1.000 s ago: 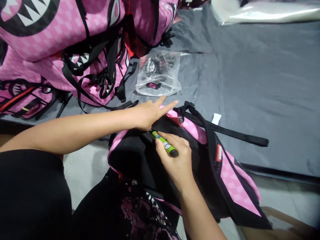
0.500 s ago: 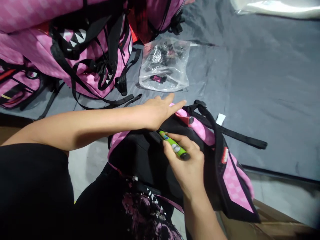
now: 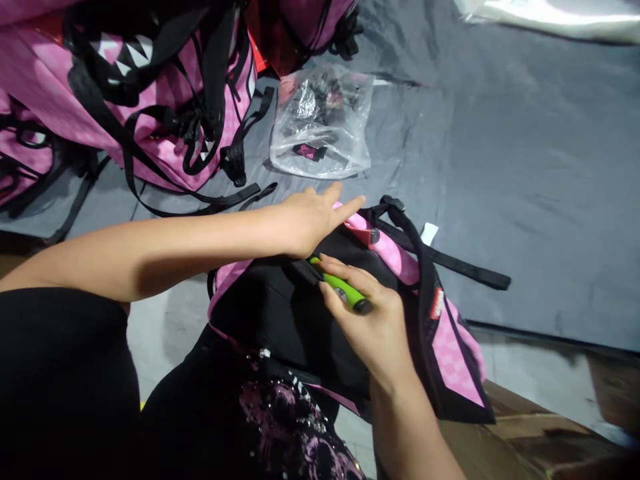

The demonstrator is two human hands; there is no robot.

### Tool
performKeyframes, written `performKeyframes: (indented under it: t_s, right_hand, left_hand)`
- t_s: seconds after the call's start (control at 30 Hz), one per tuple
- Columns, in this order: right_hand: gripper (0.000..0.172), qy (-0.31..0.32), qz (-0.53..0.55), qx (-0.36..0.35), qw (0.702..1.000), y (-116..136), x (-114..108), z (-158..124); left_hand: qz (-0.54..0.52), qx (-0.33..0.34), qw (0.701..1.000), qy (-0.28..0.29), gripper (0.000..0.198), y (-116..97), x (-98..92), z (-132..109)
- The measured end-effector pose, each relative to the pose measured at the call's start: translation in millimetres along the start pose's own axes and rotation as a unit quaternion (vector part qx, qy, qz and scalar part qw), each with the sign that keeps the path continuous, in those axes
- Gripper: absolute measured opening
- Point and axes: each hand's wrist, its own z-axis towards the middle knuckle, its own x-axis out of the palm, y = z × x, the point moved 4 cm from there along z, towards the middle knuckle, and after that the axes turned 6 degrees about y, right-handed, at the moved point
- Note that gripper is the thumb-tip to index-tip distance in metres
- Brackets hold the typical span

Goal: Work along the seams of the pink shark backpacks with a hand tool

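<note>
A black and pink backpack (image 3: 270, 303) lies across my lap and the table edge, its black side facing up. My left hand (image 3: 313, 220) rests on its upper part with fingers spread apart. Closed around a bright green stick-shaped tool (image 3: 345, 290) with a black end is my right hand (image 3: 373, 313). The tool's far tip touches or nearly touches the black fabric just below my left wrist; the exact contact is hidden. A black strap (image 3: 425, 267) with a buckle runs along the backpack's right side, near a small red label (image 3: 437, 303).
Several pink and black backpacks (image 3: 165, 133) are piled at the upper left, straps trailing. A clear plastic bag (image 3: 323, 127) with small dark pieces lies on the grey table cover (image 3: 525, 167). Clear plastic wrap (image 3: 550, 17) is at the top right. Brown cardboard (image 3: 530, 433) sits below the table edge.
The whole view has shifted, so things appear slightly farther left. In my right hand the green tool has turned a little, and its printed picture shows less. My left hand keeps its place on the backpack.
</note>
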Motion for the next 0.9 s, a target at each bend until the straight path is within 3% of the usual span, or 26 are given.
performKeyframes:
  t_s: [0.2,0.33,0.53,0.9]
  right_hand:
    - [0.025,0.003,-0.013,-0.016,1.0,2.1,0.9,-0.7]
    - [0.026,0.063,-0.012,-0.035,0.997,3.4,1.0,4.0]
    - [0.028,0.089,-0.006,-0.042,0.995,0.6,-2.8,7.4]
    - [0.024,0.012,-0.024,-0.031,0.999,2.9,1.5,1.9]
  left_hand:
    - [0.006,0.01,1.0,-0.021,0.105,1.3,3.1,-1.0]
    - [0.0,0.007,1.0,-0.02,0.104,1.8,3.2,-1.0]
    - [-0.005,0.01,1.0,-0.024,0.102,1.9,2.5,-0.6]
    - [0.007,0.014,0.999,-0.044,0.101,5.1,7.2,0.5]
